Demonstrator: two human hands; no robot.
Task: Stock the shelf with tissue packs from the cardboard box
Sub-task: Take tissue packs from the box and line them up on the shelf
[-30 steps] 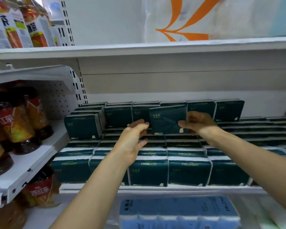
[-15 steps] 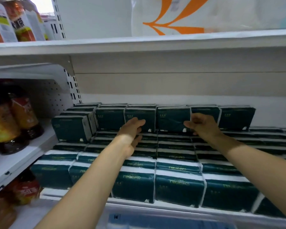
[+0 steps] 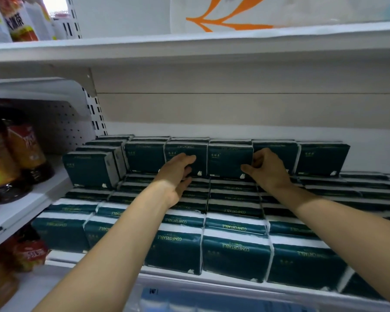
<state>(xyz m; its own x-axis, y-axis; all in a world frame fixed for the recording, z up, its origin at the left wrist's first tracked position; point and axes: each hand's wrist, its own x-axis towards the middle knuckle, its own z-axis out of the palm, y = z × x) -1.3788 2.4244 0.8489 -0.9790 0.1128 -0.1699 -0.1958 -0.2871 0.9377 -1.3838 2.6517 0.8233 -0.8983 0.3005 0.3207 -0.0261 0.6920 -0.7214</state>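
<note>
Both arms reach forward over the shelf (image 3: pixel 212 281): the right hand (image 3: pixel 268 171) pinches an upright, glossy dark-green tissue pack (image 3: pixel 229 159) with curled fingers, the left hand (image 3: pixel 178 174) rests relaxed on its neighbour

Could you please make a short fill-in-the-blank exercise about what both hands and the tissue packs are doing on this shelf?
1. The right hand pinches the ____ edge of an upright tissue pack.
2. The left hand touches the neighbouring pack with ____ fingers.
3. The packs' wrapping is dark ____.
4. The bottles stand to the ____ of the packs.

Missing words: right; straight; green; left
</note>
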